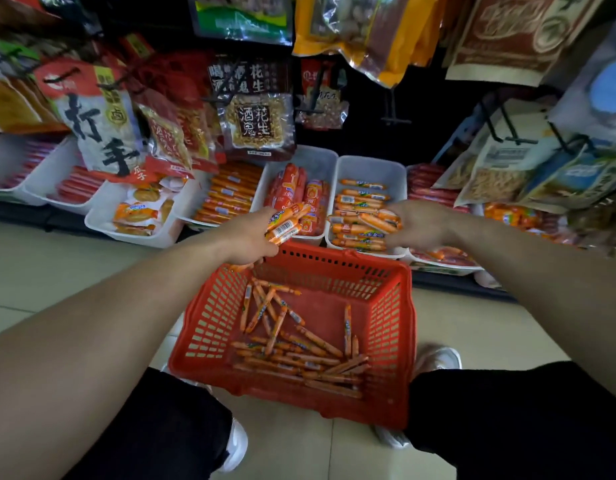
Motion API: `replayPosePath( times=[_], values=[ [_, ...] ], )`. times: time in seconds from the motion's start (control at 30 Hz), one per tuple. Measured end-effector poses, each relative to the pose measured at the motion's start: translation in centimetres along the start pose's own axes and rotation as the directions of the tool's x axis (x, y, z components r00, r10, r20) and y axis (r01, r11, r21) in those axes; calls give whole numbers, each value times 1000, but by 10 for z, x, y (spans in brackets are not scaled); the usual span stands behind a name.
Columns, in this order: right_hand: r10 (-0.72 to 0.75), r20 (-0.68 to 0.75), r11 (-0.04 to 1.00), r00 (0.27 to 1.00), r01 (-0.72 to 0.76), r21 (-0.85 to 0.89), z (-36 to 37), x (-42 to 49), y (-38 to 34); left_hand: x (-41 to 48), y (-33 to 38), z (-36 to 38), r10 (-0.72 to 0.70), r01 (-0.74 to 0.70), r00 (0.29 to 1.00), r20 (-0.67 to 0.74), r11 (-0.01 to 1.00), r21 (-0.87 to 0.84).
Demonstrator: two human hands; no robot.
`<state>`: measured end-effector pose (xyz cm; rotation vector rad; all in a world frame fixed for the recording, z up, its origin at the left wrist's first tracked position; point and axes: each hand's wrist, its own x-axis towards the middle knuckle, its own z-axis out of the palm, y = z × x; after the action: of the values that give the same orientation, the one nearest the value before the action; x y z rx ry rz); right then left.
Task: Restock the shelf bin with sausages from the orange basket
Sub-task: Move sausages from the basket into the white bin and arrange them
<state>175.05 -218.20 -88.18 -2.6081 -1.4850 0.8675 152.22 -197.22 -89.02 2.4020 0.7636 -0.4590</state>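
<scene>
The left hand is wrapped tightly round a bundle of sausages, fingers curled under it. The sticks point up and away to the right toward the shelf, and a barcode on one wrapper faces the camera. The right hand pinches a small clutch of sausages at the front of the white shelf bin. They slant slightly across the sticks already stacked there, which lie crosswise, left to right. Below and between both wrists the orange basket sits on the tiled floor between the person's knees. Its far rim is just in front of the bin. Loose sausages lie jumbled on its bottom, some lengthwise and some fanned. Left of the shelf bin, a second bin holds fatter red sausages, partly hidden by the left hand's bundle. Further left are a bin of orange sticks and one of snack packs. Bags hang low over the bins: a peanut bag reads 酒鬼花生, and a white bag bears the large characters 打手.
</scene>
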Motion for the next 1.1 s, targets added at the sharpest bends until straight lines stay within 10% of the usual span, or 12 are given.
replayPosePath(
  times=[0.67, 1.1],
  values=[
    [241, 158, 876, 957, -145, -461, 62, 154, 97, 165, -36, 44, 30, -29, 990, -140, 1000, 9],
    [79, 9, 997, 997, -79, -2, 68, 167, 99, 157, -29, 54, 58, -56, 995, -87, 998, 17]
  ],
)
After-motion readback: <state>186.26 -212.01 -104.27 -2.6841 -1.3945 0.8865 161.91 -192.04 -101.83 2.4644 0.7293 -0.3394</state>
